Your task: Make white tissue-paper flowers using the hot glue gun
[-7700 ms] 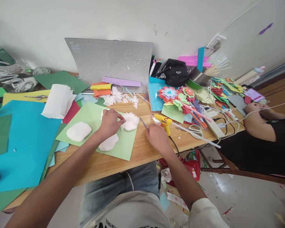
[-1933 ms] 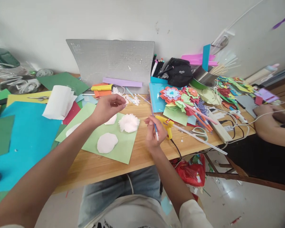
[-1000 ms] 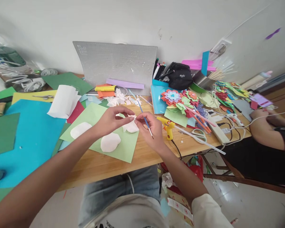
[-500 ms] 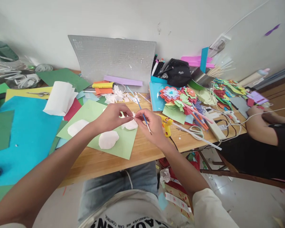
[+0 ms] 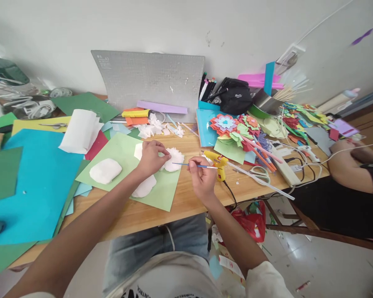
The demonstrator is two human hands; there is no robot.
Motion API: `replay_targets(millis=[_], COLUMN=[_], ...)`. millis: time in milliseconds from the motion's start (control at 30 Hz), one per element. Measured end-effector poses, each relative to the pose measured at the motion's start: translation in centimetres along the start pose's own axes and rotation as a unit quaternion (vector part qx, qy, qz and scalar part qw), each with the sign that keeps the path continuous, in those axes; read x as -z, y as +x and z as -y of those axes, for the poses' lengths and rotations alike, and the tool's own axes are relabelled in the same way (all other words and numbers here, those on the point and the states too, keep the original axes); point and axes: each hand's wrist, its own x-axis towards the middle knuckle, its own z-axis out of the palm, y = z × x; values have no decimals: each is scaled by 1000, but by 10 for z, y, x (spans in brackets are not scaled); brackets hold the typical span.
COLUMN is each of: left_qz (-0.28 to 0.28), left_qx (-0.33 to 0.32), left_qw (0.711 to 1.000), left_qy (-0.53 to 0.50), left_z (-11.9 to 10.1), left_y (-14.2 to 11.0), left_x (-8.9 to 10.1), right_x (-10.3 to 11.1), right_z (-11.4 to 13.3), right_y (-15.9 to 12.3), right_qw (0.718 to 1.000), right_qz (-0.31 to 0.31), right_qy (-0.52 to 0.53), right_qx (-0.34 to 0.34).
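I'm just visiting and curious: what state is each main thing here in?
Left grip: at the frilly white paper; hold unclear.
Right grip: closed around the blue brush.
Blue brush: held, roughly level.
Frilly white paper: ruffled, on the light green sheet.
Light green sheet: lying flat.
Yellow glue gun: lying down, clear stick protruding.
Larger paper flower: petals spread.
Gray mat: propped against the wall.

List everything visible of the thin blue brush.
The thin blue brush is straight, material unclear: blue shaft, pale section near one end. Its tip is hard to make out before the yellow glue gun. The right hand pinches it between its fingers, nearly level, blue end pointing left and overlapping the ruffled white paper in view; contact there is unclear.
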Motion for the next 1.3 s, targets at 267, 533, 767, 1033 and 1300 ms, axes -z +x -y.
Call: replay_targets(millis=[267,533,767,1033,1300], left_qz=[-11,-5,6,0,-3], left_qx=[2,-4,-9,-15,-14], left_qw=[999,1000,1000,1000,1000], left_qy=[-38,-30,-13,-21,-16], left_z=[10,12,12,13,13], left_y=[2,1,0,-1,-1], left_x=[-5,-6,-5,-2,-3], right_x=[-15,-22,-24,-16,-24], right_z=[-5,-15,-18,-9,-14], right_y=[10,9,11,10,11], right_qw=[996,994,992,994,993], right_qz=[26,43,47,-5,37], right_qy=[-75,-92,-98,-90,-92], right_qx=[36,44,69,69,71])
